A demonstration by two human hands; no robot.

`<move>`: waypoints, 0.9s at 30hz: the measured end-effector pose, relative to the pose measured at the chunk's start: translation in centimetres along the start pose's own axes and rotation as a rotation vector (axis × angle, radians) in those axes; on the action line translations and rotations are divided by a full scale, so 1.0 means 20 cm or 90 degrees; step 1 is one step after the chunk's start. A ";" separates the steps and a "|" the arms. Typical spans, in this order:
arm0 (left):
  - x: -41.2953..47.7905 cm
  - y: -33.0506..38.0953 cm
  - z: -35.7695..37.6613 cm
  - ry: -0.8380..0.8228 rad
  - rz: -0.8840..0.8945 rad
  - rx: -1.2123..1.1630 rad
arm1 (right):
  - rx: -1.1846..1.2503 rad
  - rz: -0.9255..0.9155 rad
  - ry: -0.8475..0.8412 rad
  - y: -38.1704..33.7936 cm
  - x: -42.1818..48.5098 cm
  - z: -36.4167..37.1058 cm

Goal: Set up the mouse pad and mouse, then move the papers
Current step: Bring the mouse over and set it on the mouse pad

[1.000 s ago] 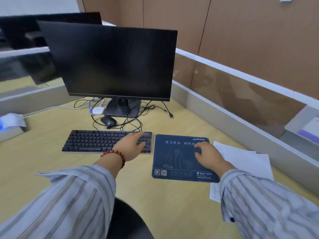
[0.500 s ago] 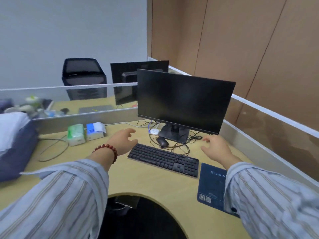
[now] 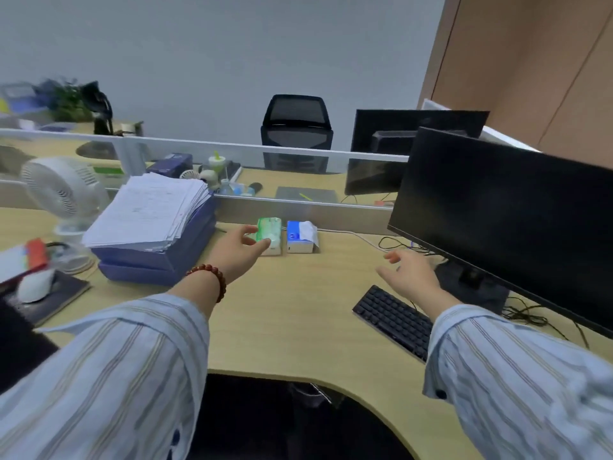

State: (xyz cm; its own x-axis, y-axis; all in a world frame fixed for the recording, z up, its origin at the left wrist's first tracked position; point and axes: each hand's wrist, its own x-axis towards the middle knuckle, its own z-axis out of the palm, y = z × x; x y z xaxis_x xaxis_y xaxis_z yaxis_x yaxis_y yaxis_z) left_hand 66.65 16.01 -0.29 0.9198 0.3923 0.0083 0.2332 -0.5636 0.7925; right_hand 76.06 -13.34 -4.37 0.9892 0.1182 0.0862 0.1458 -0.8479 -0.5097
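Observation:
A thick stack of white papers [image 3: 151,210] lies on blue boxes [image 3: 156,260] at the left of the desk. My left hand [image 3: 243,249] hovers open over the desk just right of that stack, fingertips in front of a green tissue pack [image 3: 269,232]. My right hand [image 3: 409,277] is open above the far end of the black keyboard [image 3: 393,318], in front of the monitor stand. The blue mouse pad and the black mouse are out of view. A white mouse [image 3: 34,287] rests on a dark notebook [image 3: 49,298] at the far left.
A black monitor [image 3: 504,214] fills the right side, with cables [image 3: 524,315] beneath it. A blue tissue pack [image 3: 300,236] sits beside the green one. A white fan [image 3: 63,194] stands at the left. A glass partition [image 3: 232,151] bounds the desk's back.
My head has turned left, so the mouse pad left the view and the paper stack and fan came in. Both hands lifted off the keyboard and pad and swung left, open.

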 end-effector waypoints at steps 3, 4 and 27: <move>0.17 -0.09 -0.01 -0.008 -0.031 -0.006 | -0.003 -0.028 -0.028 -0.10 0.25 0.13; 0.24 -0.12 -0.01 -0.008 -0.037 -0.003 | -0.002 -0.037 -0.031 -0.13 0.35 0.18; 1.42 0.04 0.70 -0.105 -0.087 -0.052 | 0.120 0.064 -0.039 0.26 1.47 0.57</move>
State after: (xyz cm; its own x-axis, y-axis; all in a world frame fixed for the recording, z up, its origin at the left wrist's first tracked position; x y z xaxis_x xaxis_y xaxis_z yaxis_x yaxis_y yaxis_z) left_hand 97.42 16.55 -8.02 0.9219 0.3334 -0.1975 0.3395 -0.4493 0.8264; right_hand 106.14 -8.34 -14.21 0.9970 0.0741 -0.0226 0.0404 -0.7458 -0.6650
